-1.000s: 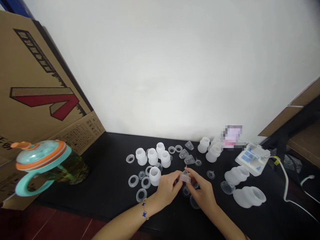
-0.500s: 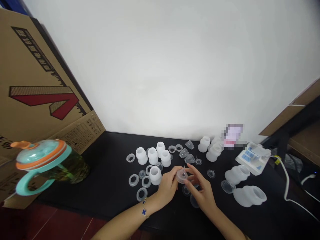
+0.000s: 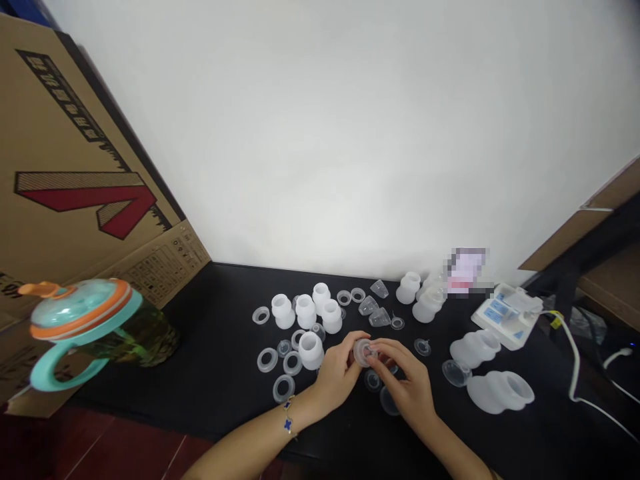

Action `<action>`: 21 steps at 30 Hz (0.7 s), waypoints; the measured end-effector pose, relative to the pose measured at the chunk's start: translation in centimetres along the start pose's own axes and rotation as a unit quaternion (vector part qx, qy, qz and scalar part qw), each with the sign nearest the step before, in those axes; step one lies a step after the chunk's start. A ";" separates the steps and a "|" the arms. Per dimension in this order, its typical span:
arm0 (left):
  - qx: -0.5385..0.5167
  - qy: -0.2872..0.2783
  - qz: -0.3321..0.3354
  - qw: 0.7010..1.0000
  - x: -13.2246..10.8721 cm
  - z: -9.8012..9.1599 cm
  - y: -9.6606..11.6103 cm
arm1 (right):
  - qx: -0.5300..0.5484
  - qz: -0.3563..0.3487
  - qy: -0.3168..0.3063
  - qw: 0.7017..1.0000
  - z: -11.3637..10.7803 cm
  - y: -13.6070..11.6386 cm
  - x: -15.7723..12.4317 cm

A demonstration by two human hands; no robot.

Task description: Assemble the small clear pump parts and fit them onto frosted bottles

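Over the black table, my left hand (image 3: 341, 372) is closed round the edge of a translucent screw ring with a bottle nipple (image 3: 362, 353) in it. My right hand (image 3: 404, 379) pinches the same piece from the other side, its fingertips at the nipple's tip and partly hiding it. Just left of my left hand stands a white bottle (image 3: 311, 351), open at the top. Beneath and beside my right hand lie clear round pieces (image 3: 373, 381), partly covered. Loose translucent rings (image 3: 283, 388) lie left of my hands.
Several white bottles (image 3: 305, 312) and clear caps (image 3: 379, 317) stand or lie farther back. On the right are wavy translucent bottles (image 3: 500, 392) and a white device (image 3: 506, 317) with a cable. A teal-lidded jug (image 3: 90, 333) and a cardboard box (image 3: 75, 133) are at left.
My right fingers have closed in on the nipple and now cover its tip, which stuck up in view before. The piece has tilted slightly. Things on the table lie as they did.
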State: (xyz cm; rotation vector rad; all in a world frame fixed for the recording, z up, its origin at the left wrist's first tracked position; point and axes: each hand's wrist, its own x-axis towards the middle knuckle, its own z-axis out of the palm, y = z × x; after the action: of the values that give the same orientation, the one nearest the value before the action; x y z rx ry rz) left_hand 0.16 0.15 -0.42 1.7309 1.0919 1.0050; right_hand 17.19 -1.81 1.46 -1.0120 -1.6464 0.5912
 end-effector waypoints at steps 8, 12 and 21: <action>0.033 0.000 -0.009 0.999 0.1 0.1 0.6 | -0.030 -0.049 0.021 0.998 -0.4 0.2 -0.1; 0.020 -0.003 -0.016 1.000 -0.1 0.1 0.8 | -0.051 -0.084 0.026 0.995 -0.4 0.1 0.0; 0.025 -0.009 -0.026 0.999 -0.1 0.0 0.8 | -0.040 -0.097 0.038 0.994 -0.6 0.0 0.0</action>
State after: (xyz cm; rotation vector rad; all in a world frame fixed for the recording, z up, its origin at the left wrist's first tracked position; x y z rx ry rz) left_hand 0.39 -0.14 0.28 1.7382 1.1530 0.9358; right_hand 17.70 -1.89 1.68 -0.9081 -1.6887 0.3556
